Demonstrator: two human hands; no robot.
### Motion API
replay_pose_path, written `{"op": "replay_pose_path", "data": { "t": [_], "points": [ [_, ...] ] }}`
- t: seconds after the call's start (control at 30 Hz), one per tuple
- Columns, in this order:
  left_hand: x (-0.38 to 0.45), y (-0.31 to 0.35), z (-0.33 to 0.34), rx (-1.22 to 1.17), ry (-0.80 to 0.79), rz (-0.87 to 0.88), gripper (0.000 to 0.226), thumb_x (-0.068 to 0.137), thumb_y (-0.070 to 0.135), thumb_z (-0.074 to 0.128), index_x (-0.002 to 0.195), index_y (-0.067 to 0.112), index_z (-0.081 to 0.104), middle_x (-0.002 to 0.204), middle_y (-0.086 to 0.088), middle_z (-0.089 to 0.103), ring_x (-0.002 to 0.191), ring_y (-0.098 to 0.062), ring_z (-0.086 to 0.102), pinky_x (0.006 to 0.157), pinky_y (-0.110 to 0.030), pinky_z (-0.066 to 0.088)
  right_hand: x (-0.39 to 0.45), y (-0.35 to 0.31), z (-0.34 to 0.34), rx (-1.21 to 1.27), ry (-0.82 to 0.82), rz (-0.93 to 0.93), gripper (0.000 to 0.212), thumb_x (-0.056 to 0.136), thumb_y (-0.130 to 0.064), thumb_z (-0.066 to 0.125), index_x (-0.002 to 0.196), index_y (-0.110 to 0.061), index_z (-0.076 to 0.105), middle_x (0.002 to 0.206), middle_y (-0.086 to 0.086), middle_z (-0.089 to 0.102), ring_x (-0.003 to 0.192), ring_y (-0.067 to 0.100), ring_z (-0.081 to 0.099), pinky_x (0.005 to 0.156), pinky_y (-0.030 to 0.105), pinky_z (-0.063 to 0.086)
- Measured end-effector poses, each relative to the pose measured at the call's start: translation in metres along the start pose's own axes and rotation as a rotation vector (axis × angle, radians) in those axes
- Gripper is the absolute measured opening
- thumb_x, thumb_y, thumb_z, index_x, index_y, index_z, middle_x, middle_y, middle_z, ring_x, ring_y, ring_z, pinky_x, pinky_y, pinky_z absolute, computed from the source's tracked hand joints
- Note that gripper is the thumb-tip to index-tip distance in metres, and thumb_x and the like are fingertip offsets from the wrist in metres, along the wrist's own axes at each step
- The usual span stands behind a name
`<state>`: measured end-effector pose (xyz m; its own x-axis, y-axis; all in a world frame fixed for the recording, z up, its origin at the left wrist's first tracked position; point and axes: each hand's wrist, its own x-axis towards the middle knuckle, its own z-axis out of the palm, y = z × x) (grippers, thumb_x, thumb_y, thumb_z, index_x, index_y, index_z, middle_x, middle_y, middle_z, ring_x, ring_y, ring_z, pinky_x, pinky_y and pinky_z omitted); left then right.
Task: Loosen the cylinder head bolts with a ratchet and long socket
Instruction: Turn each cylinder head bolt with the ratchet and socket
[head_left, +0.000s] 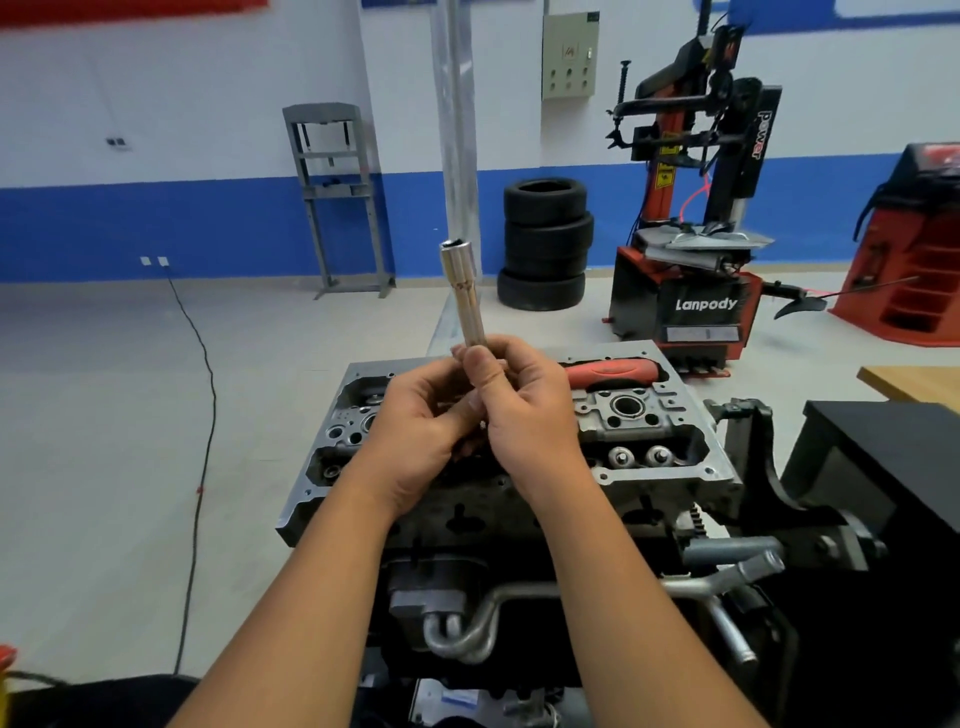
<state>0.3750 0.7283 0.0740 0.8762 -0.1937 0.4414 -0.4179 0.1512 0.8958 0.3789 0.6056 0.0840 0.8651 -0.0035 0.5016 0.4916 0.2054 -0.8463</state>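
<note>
The fingers of the left hand (415, 415) curl inward around something small and metallic at the base of the tool, though what exactly they pinch is hidden behind the knuckles; just to their right, the fingers of the right hand (524, 400) wrap the lower end of the long, silvery steel socket (465, 296), which stands nearly upright, open end up, above both hands. Both hands meet over the grey cast-aluminium cylinder head (649, 441), mounted on a black engine stand, and none of its bolts has a tool on it yet. Further right, the red-and-black handle of the ratchet (613, 371) lies across the far edge of the head, partly hidden behind the right hand. This looks like the assembly step: the socket is probably being joined to the drive end or an extension, and loosening has not begun. The next move calls for seating the socket fully on its drive, turning it open end down, and lowering it squarely into a bolt well before any pull on the handle.
</note>
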Motion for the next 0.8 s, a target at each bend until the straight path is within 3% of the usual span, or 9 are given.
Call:
{"op": "replay_pose_path", "data": {
  "t": [0.07,0.2,0.33,0.4,0.47,0.57,0.63,0.73,0.8],
  "points": [
    [0.0,-0.0019,-0.0003,0.014,0.038,0.021,0.031,0.089,0.023,0.074,0.118,0.013,0.074,0.104,-0.008,0.079,0.082,-0.013,0.073,0.064,-0.019,0.055,0.0002,-0.0026,0.0003,0.071,-0.04,0.055,0.017,0.094,-0.03,0.066,0.094,-0.016,0.076,0.091,0.006,0.077,0.087,0.023,0.074,0.086,0.046,0.063],
    [-0.001,0.0004,0.0002,0.039,0.053,0.062,0.03,0.087,0.021,0.076,0.115,0.012,0.075,0.104,-0.006,0.08,0.09,-0.013,0.076,0.071,-0.019,0.057,0.0023,-0.0012,-0.0009,0.161,-0.004,0.103,0.017,0.086,-0.023,0.08,0.096,-0.011,0.072,0.098,0.015,0.077,0.092,0.03,0.075,0.091,0.054,0.061],
    [-0.0017,0.0022,-0.0031,0.015,-0.034,0.009,0.023,0.093,0.028,0.072,0.112,0.015,0.077,0.083,-0.006,0.069,0.059,-0.013,0.056,0.052,-0.021,0.045,0.0003,-0.0002,-0.0036,0.103,0.013,0.04,0.009,0.083,-0.027,0.081,0.088,-0.023,0.074,0.096,0.015,0.076,0.09,0.039,0.073,0.079,0.054,0.063],
    [-0.0008,0.0007,-0.0052,0.03,-0.095,-0.019,0.018,0.098,0.025,0.067,0.112,0.018,0.076,0.08,-0.011,0.061,0.059,-0.018,0.051,0.052,-0.027,0.045,-0.0028,-0.0008,-0.0048,0.068,0.016,0.017,0.011,0.085,-0.034,0.077,0.092,-0.025,0.076,0.09,0.009,0.075,0.083,0.037,0.072,0.07,0.044,0.061],
    [-0.0019,0.0015,-0.0042,0.027,-0.097,-0.017,0.021,0.1,0.018,0.063,0.117,0.021,0.075,0.084,-0.008,0.065,0.061,-0.015,0.055,0.054,-0.024,0.047,-0.0046,-0.0003,-0.0051,0.05,0.012,-0.013,0.013,0.089,-0.033,0.071,0.096,-0.024,0.078,0.091,0.006,0.076,0.086,0.027,0.074,0.077,0.043,0.062],
    [-0.0058,0.0044,-0.0012,0.023,-0.042,0.028,0.027,0.096,0.016,0.071,0.12,0.026,0.076,0.105,-0.005,0.079,0.09,-0.015,0.076,0.071,-0.022,0.058,-0.0061,-0.0038,-0.0032,0.035,-0.049,-0.006,0.021,0.094,-0.031,0.064,0.104,-0.018,0.078,0.1,0.005,0.078,0.097,0.023,0.076,0.089,0.043,0.062],
    [-0.007,0.0038,-0.0007,0.054,0.003,0.054,0.029,0.091,0.02,0.074,0.118,0.03,0.078,0.114,-0.006,0.079,0.109,-0.021,0.076,0.085,-0.027,0.06,-0.0058,-0.0055,-0.0025,0.059,-0.083,0.036,0.025,0.095,-0.035,0.064,0.106,-0.016,0.077,0.104,0.007,0.078,0.1,0.025,0.075,0.091,0.045,0.062],
    [-0.0064,0.0051,0.0002,0.096,0.02,0.064,0.031,0.088,0.021,0.074,0.118,0.024,0.075,0.115,-0.007,0.079,0.113,-0.024,0.074,0.093,-0.034,0.06,-0.0053,-0.0073,-0.0029,0.15,-0.046,0.06,0.03,0.082,-0.05,0.081,0.096,-0.024,0.074,0.107,0.012,0.077,0.101,0.031,0.075,0.089,0.047,0.062],
    [-0.0065,0.0073,0.0016,0.096,-0.015,0.048,0.033,0.089,0.021,0.073,0.122,0.017,0.073,0.112,-0.005,0.079,0.106,-0.02,0.076,0.088,-0.029,0.06,-0.0049,-0.0068,-0.0044,0.213,-0.009,0.049,0.032,0.076,-0.046,0.084,0.091,-0.021,0.069,0.107,0.015,0.077,0.101,0.034,0.075,0.084,0.046,0.063]
  ]
}}
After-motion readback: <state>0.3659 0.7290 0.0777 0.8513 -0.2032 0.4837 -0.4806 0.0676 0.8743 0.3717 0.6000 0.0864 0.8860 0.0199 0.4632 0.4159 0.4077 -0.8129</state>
